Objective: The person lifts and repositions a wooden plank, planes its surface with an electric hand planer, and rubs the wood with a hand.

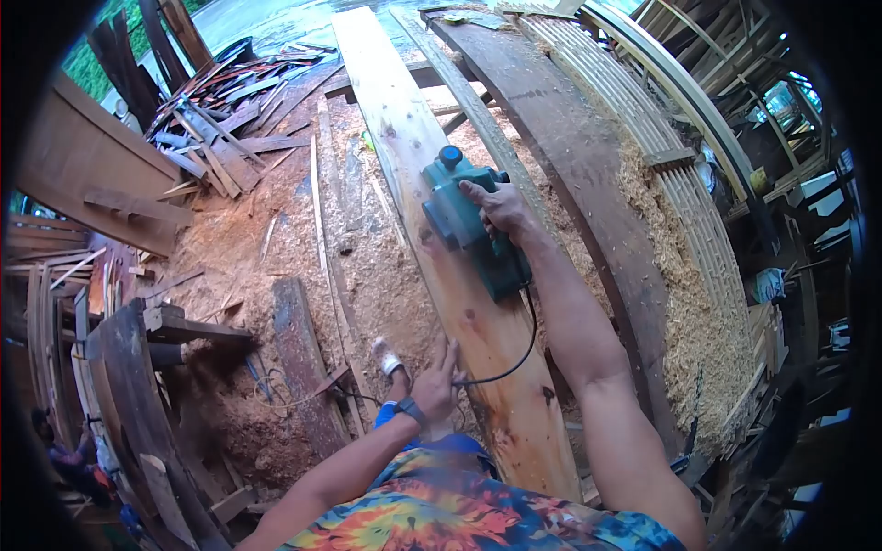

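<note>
One green power planer (pixel 469 220) sits on one long pale plank (pixel 390 110), roughly midway along it, its single blue-topped knob (pixel 450 156) toward the far end. The one right hand (pixel 505 211) has its fingers clamped on the planer's rear handle, the arm reaching in from the right. The one left hand (pixel 436 386) is lower down by the plank's left edge; two of its fingers stretch forward nearly side by side, and I cannot tell whether the others pinch the cord. That one black cord (pixel 522 360) loops from the back of the planer across the plank to the left hand. One dark wristband (pixel 411 410) circles the left wrist. To the right of the plank run one narrow strip of wood (pixel 478 129) and one wide dark board (pixel 579 147), with pale shavings (pixel 657 230) heaped along the board's right side. Beyond these lies one row of thin slats (pixel 703 248), too many to count surely. One foot in white (pixel 386 356) shows left of the plank, above the sawdust-covered ground (pixel 230 239). One pile of scrap wood (pixel 220 129) lies at upper left, and one other person (pixel 73 459) appears at the lower left.
</note>
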Available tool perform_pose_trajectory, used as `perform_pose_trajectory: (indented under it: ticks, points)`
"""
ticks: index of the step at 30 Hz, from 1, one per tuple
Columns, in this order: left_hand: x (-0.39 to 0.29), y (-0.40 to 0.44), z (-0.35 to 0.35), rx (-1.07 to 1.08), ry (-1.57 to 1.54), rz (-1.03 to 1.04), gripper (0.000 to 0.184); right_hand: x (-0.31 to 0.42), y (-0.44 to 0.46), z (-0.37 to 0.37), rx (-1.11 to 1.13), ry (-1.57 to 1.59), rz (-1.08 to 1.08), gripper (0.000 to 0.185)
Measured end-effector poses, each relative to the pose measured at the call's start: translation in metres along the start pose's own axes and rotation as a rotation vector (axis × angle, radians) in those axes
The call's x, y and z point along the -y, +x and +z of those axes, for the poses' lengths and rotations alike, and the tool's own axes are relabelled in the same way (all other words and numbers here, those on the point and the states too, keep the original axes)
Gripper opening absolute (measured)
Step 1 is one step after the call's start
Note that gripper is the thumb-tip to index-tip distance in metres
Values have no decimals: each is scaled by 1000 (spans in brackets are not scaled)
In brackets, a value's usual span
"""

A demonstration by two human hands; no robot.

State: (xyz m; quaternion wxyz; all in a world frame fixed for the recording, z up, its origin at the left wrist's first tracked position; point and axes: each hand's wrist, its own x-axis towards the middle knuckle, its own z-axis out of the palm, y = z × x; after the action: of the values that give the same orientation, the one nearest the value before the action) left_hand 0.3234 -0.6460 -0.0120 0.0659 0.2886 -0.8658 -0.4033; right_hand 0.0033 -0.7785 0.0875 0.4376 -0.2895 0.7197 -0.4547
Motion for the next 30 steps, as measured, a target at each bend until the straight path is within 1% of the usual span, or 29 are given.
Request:
perform_pose_trajectory:
  ticks: [3,4,5,7,11,12,16,19,20,23,24,27,30]
  points:
    - [25,8,14,-91,23,114,67,17,25,3,1,7,-6,48]
    - [28,17,9,-118,-24,104,66,23,32,5,2,12,-8,48]
    - [34,28,2,-101,-104,54,67,27,38,7,1,16,-5,49]
    - [50,57,-9,-191,-97,82,67,33,54,7,6,-19,26,52]
    - [75,113,-40,-204,-89,144,68,46,83,8,4,-20,24,53]
    - [80,118,-46,-150,-118,118,67,49,91,8,5,-13,25,53]
    - [99,135,-68,9,-99,175,76,56,121,14,-12,-14,27,55]
    - [102,146,-82,-1,-174,108,69,69,139,16,-22,-20,39,56]
    - [104,156,-87,-100,-176,172,71,74,143,18,-23,-17,41,56]
    - [114,190,-112,-80,-202,101,77,78,159,20,-19,-11,54,56]
    - [122,207,-117,-151,-180,105,78,80,165,19,-17,-9,55,55]
    - [134,258,-159,-189,-110,-14,83,86,180,23,-31,-17,53,53]
    - [174,299,-156,-205,-65,61,90,100,189,27,-29,-15,55,50]
